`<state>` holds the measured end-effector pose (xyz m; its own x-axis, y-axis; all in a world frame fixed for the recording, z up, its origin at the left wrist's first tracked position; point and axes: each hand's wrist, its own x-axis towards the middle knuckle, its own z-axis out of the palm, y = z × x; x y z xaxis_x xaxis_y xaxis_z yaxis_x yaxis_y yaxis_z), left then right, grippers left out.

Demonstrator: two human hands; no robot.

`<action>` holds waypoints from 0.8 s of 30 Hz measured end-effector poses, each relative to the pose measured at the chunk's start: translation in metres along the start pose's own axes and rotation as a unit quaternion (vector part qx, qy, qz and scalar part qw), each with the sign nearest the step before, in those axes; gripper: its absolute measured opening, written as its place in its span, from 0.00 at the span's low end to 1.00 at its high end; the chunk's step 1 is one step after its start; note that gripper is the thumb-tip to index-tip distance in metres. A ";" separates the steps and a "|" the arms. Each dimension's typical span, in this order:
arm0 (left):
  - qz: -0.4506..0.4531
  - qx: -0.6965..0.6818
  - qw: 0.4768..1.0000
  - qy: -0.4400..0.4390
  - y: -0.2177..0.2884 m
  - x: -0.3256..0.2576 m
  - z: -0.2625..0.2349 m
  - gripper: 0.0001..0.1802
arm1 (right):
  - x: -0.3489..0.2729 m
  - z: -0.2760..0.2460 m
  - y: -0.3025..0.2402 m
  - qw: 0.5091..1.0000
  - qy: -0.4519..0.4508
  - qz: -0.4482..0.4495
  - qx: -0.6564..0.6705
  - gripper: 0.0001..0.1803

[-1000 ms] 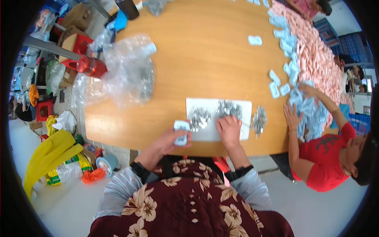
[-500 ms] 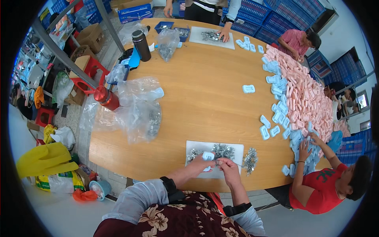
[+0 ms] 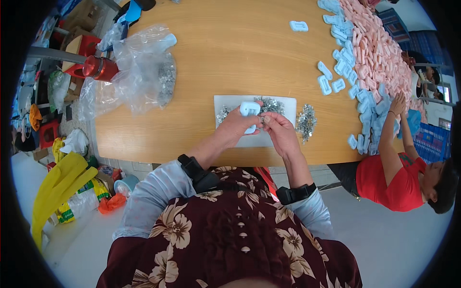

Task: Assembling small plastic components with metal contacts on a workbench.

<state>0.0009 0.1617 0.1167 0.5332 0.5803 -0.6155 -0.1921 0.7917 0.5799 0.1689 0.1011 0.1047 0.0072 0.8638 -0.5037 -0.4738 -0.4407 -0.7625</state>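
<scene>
My left hand (image 3: 232,126) is closed around a light blue plastic case (image 3: 249,109) with a slot in its face, held above a white board (image 3: 257,141). My right hand (image 3: 281,132) meets it from the right, thumb and fingers pinched together at the case's side. Whatever is in that pinch is too small to make out. Behind my hands a heap of small shiny metal pieces (image 3: 273,104) lies on the board, and a smaller metal heap (image 3: 222,114) shows at its left. Another metal heap (image 3: 306,123) rests on the table just right of the board.
Blue cases (image 3: 366,108) and a large pile of pink cases (image 3: 374,48) cover the table's right side. A person in red (image 3: 401,177) reaches into the pile there. Clear plastic bags (image 3: 139,67) and a red flask (image 3: 100,68) stand at the left. One blue case (image 3: 298,26) lies alone farther back.
My view has tilted down, so the table sits higher in the picture. Both my hands remain together at the blue case. The person in red has shifted their hands over the pile.
</scene>
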 end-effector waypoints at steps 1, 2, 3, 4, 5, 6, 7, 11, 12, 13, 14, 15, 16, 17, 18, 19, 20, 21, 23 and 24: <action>-0.011 -0.008 1.000 -0.004 -0.005 0.003 -0.002 0.30 | 0.000 -0.003 0.004 1.000 0.001 0.002 -0.001 0.10; -0.022 -0.016 1.000 -0.008 -0.008 0.002 -0.003 0.30 | -0.001 -0.003 0.006 1.000 0.001 0.004 -0.003 0.10; -0.023 -0.017 1.000 -0.006 -0.010 0.002 -0.003 0.30 | -0.003 -0.003 0.006 1.000 0.000 0.006 -0.003 0.10; -0.008 -0.006 1.000 -0.010 -0.011 0.002 -0.004 0.30 | -0.005 -0.001 0.005 1.000 0.010 0.004 -0.010 0.10; 0.007 0.005 1.000 -0.015 -0.011 0.001 -0.003 0.30 | -0.007 0.000 0.004 1.000 0.019 0.001 -0.016 0.10; 0.007 0.004 1.000 -0.016 -0.012 0.001 -0.003 0.30 | -0.009 -0.001 0.006 1.000 0.020 0.001 -0.017 0.10; 0.013 0.002 1.000 -0.021 -0.013 0.002 -0.002 0.30 | -0.009 -0.004 0.009 0.999 0.034 -0.012 -0.016 0.10; 0.044 0.013 0.999 -0.013 -0.020 0.005 -0.008 0.30 | -0.008 -0.002 0.015 0.993 0.071 -0.011 -0.094 0.09; 0.043 0.014 0.999 -0.014 -0.020 0.007 -0.008 0.30 | -0.007 -0.001 0.014 0.993 0.072 -0.012 -0.094 0.09; 0.062 0.006 0.998 -0.027 -0.019 0.010 -0.009 0.30 | -0.006 0.001 0.011 0.993 0.067 -0.023 -0.095 0.09; 0.080 -0.003 0.996 -0.037 -0.019 0.009 -0.008 0.30 | -0.007 0.003 0.009 0.993 0.060 -0.031 -0.097 0.08; 0.080 -0.004 0.996 -0.034 -0.019 0.008 -0.008 0.30 | -0.008 0.006 0.005 0.993 0.058 -0.029 -0.097 0.08; 0.081 -0.002 0.996 -0.024 -0.017 0.005 -0.008 0.29 | -0.008 0.011 -0.002 0.990 0.042 -0.026 -0.129 0.07; 0.086 0.002 0.996 -0.011 -0.013 0.002 -0.008 0.28 | -0.007 0.015 -0.007 0.987 0.021 -0.025 -0.160 0.07; 0.093 0.005 0.996 0.003 -0.012 0.000 -0.012 0.28 | -0.005 0.018 -0.006 0.987 0.005 -0.024 -0.156 0.07; 0.086 -0.001 0.996 -0.004 -0.017 0.000 -0.010 0.28 | -0.009 0.017 -0.007 0.981 0.007 -0.042 -0.188 0.07; 0.082 -0.005 0.997 -0.012 -0.019 0.002 -0.012 0.28 | -0.009 0.017 -0.006 0.974 0.008 -0.063 -0.218 0.07; 0.085 -0.029 0.996 -0.018 -0.020 0.002 -0.011 0.28 | -0.009 0.014 -0.003 0.973 0.023 -0.072 -0.219 0.07; 0.103 -0.050 0.993 -0.014 -0.022 0.003 -0.008 0.29 | -0.011 0.017 0.004 0.980 0.065 -0.073 -0.173 0.06; 0.110 -0.056 0.992 -0.017 -0.023 0.002 -0.005 0.29 | -0.013 0.020 0.004 0.986 0.089 -0.062 -0.127 0.06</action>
<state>0.0026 0.1457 0.0998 0.4962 0.7355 -0.4613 -0.3966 0.6647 0.6331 0.1489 0.0931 0.1163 0.2155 0.8686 -0.4461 -0.2231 -0.4010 -0.8885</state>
